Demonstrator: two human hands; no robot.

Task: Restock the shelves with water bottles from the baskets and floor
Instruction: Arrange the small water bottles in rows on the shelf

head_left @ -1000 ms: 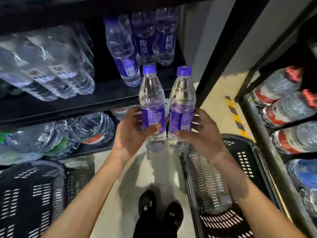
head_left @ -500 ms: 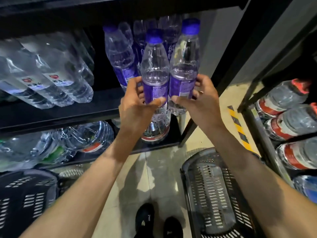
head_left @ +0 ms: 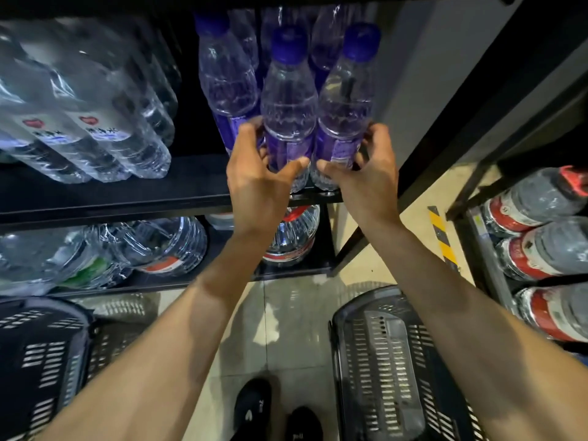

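Left hand (head_left: 257, 179) wrapped round the lower body of one purple-capped bottle (head_left: 289, 103), thumb across the front. Right hand (head_left: 366, 176) did the same with a second bottle (head_left: 346, 100). Both bottles were upright and touching side by side, at the front edge of the middle shelf (head_left: 127, 192). Could not tell whether their bases had landed.

Judgement: the low grip keeps the caps clear of the shelf above, and pairing the bottles lets them slide in as one row in front of the purple-capped bottles (head_left: 222, 74) already there.

Labels: purple bands, print too blurred to read. Shrink-wrapped packs (head_left: 95, 122) to the left carried white labels with a red mark; characters illegible. Red-labelled bottles (head_left: 534, 249) lay on the rack to the right. A dark basket (head_left: 381, 361) sat on the floor below the right arm, no bottles visible in it.
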